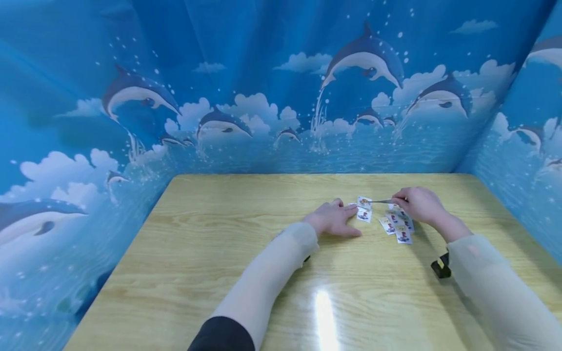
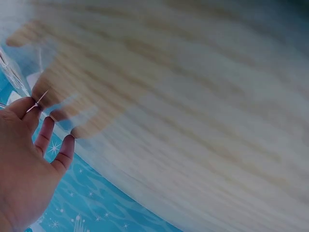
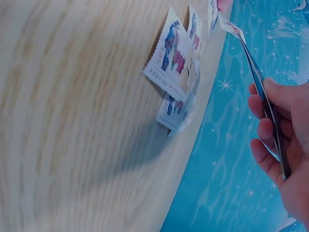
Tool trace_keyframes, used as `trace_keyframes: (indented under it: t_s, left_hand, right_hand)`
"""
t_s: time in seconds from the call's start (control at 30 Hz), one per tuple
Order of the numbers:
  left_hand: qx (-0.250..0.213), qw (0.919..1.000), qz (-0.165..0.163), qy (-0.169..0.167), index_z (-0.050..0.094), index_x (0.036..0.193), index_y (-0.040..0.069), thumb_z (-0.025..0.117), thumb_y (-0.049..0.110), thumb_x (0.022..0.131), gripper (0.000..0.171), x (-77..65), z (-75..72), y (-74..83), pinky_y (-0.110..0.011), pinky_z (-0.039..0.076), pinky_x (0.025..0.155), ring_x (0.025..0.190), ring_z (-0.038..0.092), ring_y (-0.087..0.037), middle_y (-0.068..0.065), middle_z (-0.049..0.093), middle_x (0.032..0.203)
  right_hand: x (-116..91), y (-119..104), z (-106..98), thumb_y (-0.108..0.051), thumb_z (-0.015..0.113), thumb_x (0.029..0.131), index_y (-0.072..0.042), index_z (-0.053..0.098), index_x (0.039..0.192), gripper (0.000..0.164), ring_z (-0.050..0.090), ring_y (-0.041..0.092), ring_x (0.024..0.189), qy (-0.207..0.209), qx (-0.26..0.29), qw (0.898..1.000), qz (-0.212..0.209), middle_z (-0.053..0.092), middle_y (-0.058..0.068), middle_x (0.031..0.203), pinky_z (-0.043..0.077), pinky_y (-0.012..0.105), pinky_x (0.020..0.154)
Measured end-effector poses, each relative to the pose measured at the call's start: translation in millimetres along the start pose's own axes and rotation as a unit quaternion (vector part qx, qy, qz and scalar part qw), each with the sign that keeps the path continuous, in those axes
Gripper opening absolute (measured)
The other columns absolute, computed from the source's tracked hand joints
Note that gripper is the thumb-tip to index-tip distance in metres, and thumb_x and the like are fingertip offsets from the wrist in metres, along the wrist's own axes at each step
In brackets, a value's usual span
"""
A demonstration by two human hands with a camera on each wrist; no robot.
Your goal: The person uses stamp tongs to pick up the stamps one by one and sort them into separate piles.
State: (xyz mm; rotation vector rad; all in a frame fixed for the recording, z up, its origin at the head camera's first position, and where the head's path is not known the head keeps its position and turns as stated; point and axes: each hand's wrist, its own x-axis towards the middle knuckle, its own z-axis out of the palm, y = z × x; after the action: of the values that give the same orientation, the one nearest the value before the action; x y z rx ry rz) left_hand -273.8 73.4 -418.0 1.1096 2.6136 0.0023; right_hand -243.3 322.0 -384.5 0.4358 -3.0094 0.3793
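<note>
My right hand (image 1: 419, 202) grips a pair of metal tweezers (image 3: 263, 99) whose tips hold a small postage stamp (image 3: 231, 27). That stamp is over the small group of stamps (image 1: 364, 215) by my left fingertips. My left hand (image 1: 335, 219) lies on the table with its fingers spread, fingertips right at the edge of these stamps. In the left wrist view the left hand (image 2: 26, 159) shows from the side, with its reflection beyond it. Under and in front of my right hand lies a loose pile of stamps (image 1: 397, 226) with perforated edges and coloured pictures.
Both hands are over the far right part of a light wooden table (image 1: 197, 243). A blue curtain (image 1: 263, 73) with printed dolphins hangs behind it and along both sides. A dark wrist camera (image 1: 441, 266) hangs below the right sleeve.
</note>
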Motion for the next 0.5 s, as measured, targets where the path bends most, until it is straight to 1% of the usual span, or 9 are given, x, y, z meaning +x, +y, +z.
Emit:
trace_keyframes:
  t_s: [0.13, 0.3, 0.4, 0.5]
  left_hand:
    - [-0.009, 0.9999, 0.005, -0.003, 0.015, 0.156, 0.032, 0.038, 0.075, 0.089, 0.083, -0.4, -2.7, -2.6, -0.032, 0.030, 0.108, 0.138, 0.024, -0.013, 0.019, 0.013, 0.159]
    - [-0.027, 0.9993, 0.026, -0.006, 0.013, 0.157, 0.030, 0.039, 0.072, 0.091, 0.082, -3.7, -4.5, -6.6, -0.036, 0.024, 0.114, 0.145, 0.018, -0.022, 0.016, 0.009, 0.160]
    - [-0.027, 0.9986, 0.046, -0.008, 0.015, 0.157, 0.027, 0.042, 0.069, 0.092, 0.081, -12.2, -5.7, -11.5, -0.039, 0.022, 0.115, 0.145, 0.020, -0.028, 0.013, 0.010, 0.160]
    - [-0.027, 0.9971, 0.069, -0.016, 0.018, 0.157, 0.024, 0.043, 0.067, 0.093, 0.081, -27.4, -3.3, -18.2, -0.042, 0.022, 0.114, 0.144, 0.022, -0.030, 0.009, 0.013, 0.161]
  right_hand:
    - [-5.2, 1.1, -6.0, -0.012, 0.061, 0.096, 0.007, 0.070, 0.103, 0.022, 0.065, 0.033, 0.079, 0.010, 0.003, 1.000, -0.007, 0.070, 0.020, 0.092, 0.050, 0.053, 0.073]
    - [-16.5, -1.4, -13.1, -0.012, 0.061, 0.096, 0.005, 0.071, 0.101, 0.021, 0.064, 0.026, 0.072, 0.030, 0.012, 0.999, -0.023, 0.070, 0.015, 0.087, 0.051, 0.052, 0.070]
    - [-24.3, -6.2, -15.8, -0.012, 0.063, 0.095, 0.004, 0.073, 0.100, 0.019, 0.061, 0.018, 0.066, 0.041, 0.019, 0.998, -0.040, 0.070, 0.010, 0.083, 0.050, 0.047, 0.066]
    - [-31.8, -14.0, -16.0, -0.012, 0.063, 0.095, 0.002, 0.073, 0.097, 0.017, 0.053, 0.012, 0.059, 0.038, 0.030, 0.997, -0.056, 0.067, 0.004, 0.076, 0.046, 0.039, 0.059]
